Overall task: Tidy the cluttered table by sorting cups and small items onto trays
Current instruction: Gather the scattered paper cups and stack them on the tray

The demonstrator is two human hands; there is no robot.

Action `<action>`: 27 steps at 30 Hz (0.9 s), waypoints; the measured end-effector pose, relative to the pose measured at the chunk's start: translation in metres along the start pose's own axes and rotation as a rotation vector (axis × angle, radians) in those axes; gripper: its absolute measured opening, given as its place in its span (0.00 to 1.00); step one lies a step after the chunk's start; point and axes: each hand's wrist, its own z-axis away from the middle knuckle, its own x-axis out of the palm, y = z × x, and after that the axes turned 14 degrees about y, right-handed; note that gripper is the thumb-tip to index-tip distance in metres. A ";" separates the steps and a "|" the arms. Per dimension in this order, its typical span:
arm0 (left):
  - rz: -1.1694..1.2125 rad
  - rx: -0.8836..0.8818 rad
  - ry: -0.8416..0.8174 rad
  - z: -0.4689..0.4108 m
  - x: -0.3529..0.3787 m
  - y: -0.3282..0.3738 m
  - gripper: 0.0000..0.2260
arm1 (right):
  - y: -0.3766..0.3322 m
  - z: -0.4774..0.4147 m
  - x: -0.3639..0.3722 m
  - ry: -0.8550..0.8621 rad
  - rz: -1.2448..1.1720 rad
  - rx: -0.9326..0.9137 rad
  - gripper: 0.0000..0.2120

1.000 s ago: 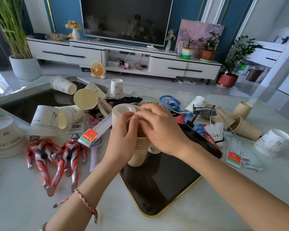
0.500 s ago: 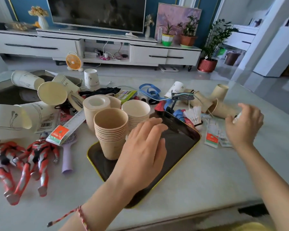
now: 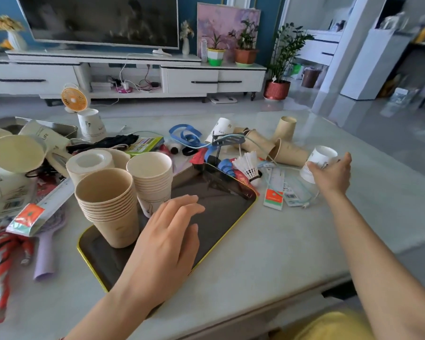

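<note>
Currently, the right hand (image 3: 331, 175) is reaching toward the right edge of the table (image 3: 280, 241) and is gripping a white paper cup (image 3: 317, 160), with the thumb on the near side of the cup wall and the fingers curling over the far side. The cup is tilting, and whether it is touching the table cannot be determined. The left hand (image 3: 167, 236) is hovering over the dark tray with a yellow rim (image 3: 226, 207), palm down, with fingers relaxed, slightly spread and holding nothing; contact with the tray cannot be confirmed. The tray is lying near the front edge of the table, toward the middle. A stack of brown paper cups (image 3: 108, 204) is standing upright at the tray's left corner, and a stack of white paper cups (image 3: 152, 177) is standing upright just behind it. Loose brown paper cups (image 3: 290, 152) are lying on their sides toward the far right corner of the table, just beside the gripped cup. A shuttlecock (image 3: 248, 165) is lying just beside the tray's far corner. A metal tray (image 3: 59, 127) is sitting at the far left edge of the table. A purple hairbrush (image 3: 47, 249) and red-and-silver action figures (image 3: 3, 251) are lying at the left edge.
</note>
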 end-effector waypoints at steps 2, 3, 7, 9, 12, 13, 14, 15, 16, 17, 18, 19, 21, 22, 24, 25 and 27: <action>0.006 -0.001 0.005 0.000 0.000 0.001 0.11 | 0.005 -0.004 0.003 -0.016 -0.026 0.020 0.45; 0.008 -0.002 0.007 0.000 0.000 0.002 0.11 | 0.006 -0.006 0.005 -0.023 -0.048 0.026 0.45; -0.004 -0.016 0.003 -0.001 0.000 0.000 0.11 | 0.009 -0.011 0.010 -0.047 -0.080 0.038 0.40; -0.008 -0.027 -0.001 -0.001 0.000 -0.001 0.12 | 0.007 -0.008 0.008 -0.006 -0.090 0.021 0.37; 0.023 -0.054 0.011 -0.003 -0.001 0.004 0.12 | -0.020 -0.001 -0.007 0.186 -0.204 0.005 0.33; 0.048 -0.066 0.023 -0.003 -0.001 0.007 0.12 | -0.036 0.004 -0.015 0.244 -0.284 -0.003 0.32; 0.075 -0.076 0.038 -0.004 -0.002 0.011 0.12 | -0.054 0.010 -0.024 0.272 -0.376 -0.016 0.33; 0.100 -0.079 0.054 -0.005 -0.002 0.015 0.12 | -0.073 0.017 -0.034 0.257 -0.470 -0.024 0.34; 0.126 -0.086 0.066 -0.006 -0.003 0.019 0.12 | -0.090 0.028 -0.044 0.203 -0.570 -0.015 0.34; 0.153 -0.103 0.083 -0.007 -0.004 0.024 0.12 | -0.106 0.044 -0.055 0.101 -0.687 0.024 0.32; 0.182 -0.144 0.105 -0.009 -0.005 0.029 0.13 | -0.118 0.066 -0.066 -0.049 -0.801 0.073 0.29; 0.222 -0.214 0.126 -0.011 -0.006 0.033 0.15 | -0.127 0.092 -0.075 -0.229 -0.879 0.115 0.27; 0.313 -0.341 0.184 -0.018 -0.008 0.039 0.18 | -0.136 0.143 -0.087 -0.568 -0.931 0.194 0.25; 0.355 -0.365 0.222 -0.022 -0.008 0.040 0.18 | -0.139 0.164 -0.091 -0.717 -0.942 0.236 0.26; 0.410 -0.394 0.317 -0.032 -0.011 0.040 0.15 | -0.143 0.194 -0.097 -0.965 -0.967 0.327 0.27; 0.419 -0.413 0.373 -0.036 -0.014 0.039 0.13 | -0.147 0.203 -0.099 -1.066 -0.989 0.365 0.26; 0.398 -0.422 0.466 -0.043 -0.022 0.035 0.13 | -0.153 0.214 -0.101 -1.199 -1.015 0.374 0.25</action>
